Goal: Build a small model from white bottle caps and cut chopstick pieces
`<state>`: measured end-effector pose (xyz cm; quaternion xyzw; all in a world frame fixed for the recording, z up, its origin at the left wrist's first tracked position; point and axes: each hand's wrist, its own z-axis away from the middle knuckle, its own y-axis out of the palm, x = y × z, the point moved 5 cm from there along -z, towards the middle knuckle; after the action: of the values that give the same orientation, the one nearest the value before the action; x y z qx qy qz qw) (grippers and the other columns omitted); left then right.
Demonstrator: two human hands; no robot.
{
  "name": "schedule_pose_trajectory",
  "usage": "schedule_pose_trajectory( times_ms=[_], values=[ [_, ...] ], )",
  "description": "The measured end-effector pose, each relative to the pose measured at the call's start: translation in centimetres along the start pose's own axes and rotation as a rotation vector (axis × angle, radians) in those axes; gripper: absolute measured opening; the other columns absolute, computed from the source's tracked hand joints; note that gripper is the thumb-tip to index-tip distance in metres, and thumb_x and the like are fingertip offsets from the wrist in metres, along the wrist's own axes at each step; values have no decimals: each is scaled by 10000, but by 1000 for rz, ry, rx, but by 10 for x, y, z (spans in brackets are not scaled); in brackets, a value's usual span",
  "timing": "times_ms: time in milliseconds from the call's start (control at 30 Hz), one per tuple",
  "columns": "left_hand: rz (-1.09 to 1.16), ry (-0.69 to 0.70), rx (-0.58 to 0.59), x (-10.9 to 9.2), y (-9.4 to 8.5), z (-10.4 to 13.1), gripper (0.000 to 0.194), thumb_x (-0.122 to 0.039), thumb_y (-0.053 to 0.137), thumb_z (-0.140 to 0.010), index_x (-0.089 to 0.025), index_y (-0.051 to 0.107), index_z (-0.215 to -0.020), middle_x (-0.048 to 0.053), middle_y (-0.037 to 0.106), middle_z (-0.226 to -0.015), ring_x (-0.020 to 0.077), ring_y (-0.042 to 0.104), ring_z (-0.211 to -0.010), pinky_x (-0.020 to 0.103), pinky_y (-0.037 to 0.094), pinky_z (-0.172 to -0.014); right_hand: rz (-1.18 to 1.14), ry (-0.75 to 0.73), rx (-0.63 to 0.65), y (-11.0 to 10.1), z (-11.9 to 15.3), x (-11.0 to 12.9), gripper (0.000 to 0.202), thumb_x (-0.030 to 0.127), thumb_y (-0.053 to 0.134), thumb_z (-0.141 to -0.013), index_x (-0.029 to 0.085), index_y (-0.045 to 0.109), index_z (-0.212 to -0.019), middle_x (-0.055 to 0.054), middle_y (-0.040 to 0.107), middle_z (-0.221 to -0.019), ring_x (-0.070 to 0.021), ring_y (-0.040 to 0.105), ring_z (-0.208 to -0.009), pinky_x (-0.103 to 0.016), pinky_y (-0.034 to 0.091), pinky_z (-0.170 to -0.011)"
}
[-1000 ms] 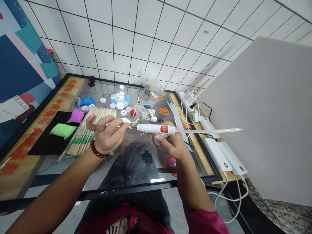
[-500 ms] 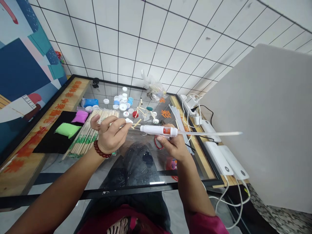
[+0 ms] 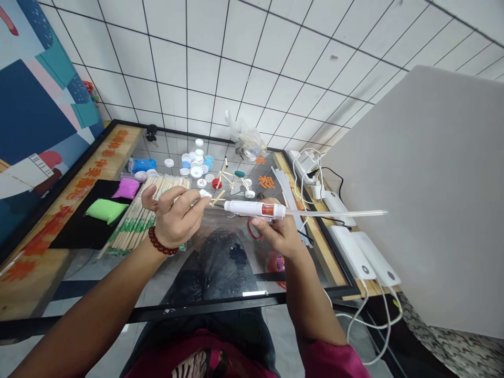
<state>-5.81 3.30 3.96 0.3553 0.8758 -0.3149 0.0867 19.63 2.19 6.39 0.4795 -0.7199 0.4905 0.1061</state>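
Note:
My left hand, a beaded bracelet at its wrist, pinches a small white piece that looks like a bottle cap. Short wooden sticks stick out from beside its fingertips. My right hand is wrapped around a white pen-shaped hot glue gun with an orange window. A long clear glue stick runs out of its back end to the right. The gun's nozzle points left and lies close to the wooden sticks; I cannot tell whether they touch.
Several white and blue bottle caps lie behind my hands, beside a small stick-and-cap assembly. Bundled wooden sticks, green clay and pink clay are on the left. Spare glue sticks and white power banks lie right.
The view has shifted slightly. Both hands keep their grips, and the glue gun's nozzle stays close to the sticks at my left fingertips.

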Motion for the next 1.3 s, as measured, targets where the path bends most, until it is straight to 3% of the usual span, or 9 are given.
schedule_pose_trajectory(
  times_ms=[167, 367, 600, 700, 833, 1033, 1167, 1300],
  values=[
    [7, 52, -11, 1, -2, 2, 273, -256, 772, -730, -347, 750, -987, 76, 672, -971, 313, 561, -1051, 572, 326, -1013, 27, -45, 27, 1, -3, 5, 238, 454, 569, -934, 218, 595, -924, -61, 650, -895, -239, 592, -846, -402, 476, -767],
    [-98, 217, -121, -8, -10, 0, 343, -174, 757, -726, -325, 755, -1035, 74, 696, -959, 299, 563, -1020, 490, 409, -932, 58, -67, 35, 3, -7, 6, 222, 445, 551, -948, 230, 579, -902, -48, 628, -828, -227, 565, -790, -404, 441, -752],
    [-195, 189, -173, -17, -15, -8, 304, -175, 767, -721, -314, 742, -990, 65, 683, -940, 300, 576, -1017, 515, 403, -952, 14, -74, 18, 0, -6, 1, 180, 421, 601, -931, 241, 606, -924, -44, 637, -864, -228, 588, -824, -415, 469, -800],
    [-158, 124, -197, -18, -17, -11, 280, -212, 775, -742, -316, 724, -998, 54, 676, -931, 305, 587, -1029, 556, 364, -998, 10, 37, -19, -6, -5, -17, 181, 411, 628, -914, 234, 631, -952, -44, 658, -913, -225, 604, -863, -397, 489, -815],
    [-106, -5, -146, -18, -16, -13, 248, -251, 755, -796, -312, 697, -1029, 49, 670, -965, 309, 611, -1039, 579, 419, -935, -16, 205, -125, -21, -7, -50, 276, 407, 625, -903, 203, 668, -1083, -52, 701, -1019, -226, 642, -943, -389, 510, -880],
    [-68, -49, -97, -24, -13, -13, 193, -273, 739, -830, -316, 674, -1006, 40, 670, -955, 307, 637, -1029, 644, 417, -939, 99, 446, -242, -43, -34, -110, 343, 346, 642, -827, 156, 716, -1102, -87, 749, -1032, -270, 677, -957, -438, 508, -935],
    [-72, 10, -101, -29, -14, -12, 239, -244, 764, -806, -310, 668, -1015, 35, 687, -938, 305, 636, -1009, 627, 427, -925, 129, 558, -246, -39, -51, -147, 380, 300, 659, -798, 141, 697, -1142, -107, 741, -1118, -265, 674, -1011, -431, 498, -972],
    [-77, 57, -126, -30, -15, -12, 242, -250, 782, -778, -295, 686, -995, 39, 700, -909, 298, 639, -976, 586, 409, -953, 146, 617, -191, -22, -57, -168, 381, 304, 643, -833, 128, 677, -1168, -119, 726, -1168, -258, 669, -1050, -411, 493, -989]
  ],
)
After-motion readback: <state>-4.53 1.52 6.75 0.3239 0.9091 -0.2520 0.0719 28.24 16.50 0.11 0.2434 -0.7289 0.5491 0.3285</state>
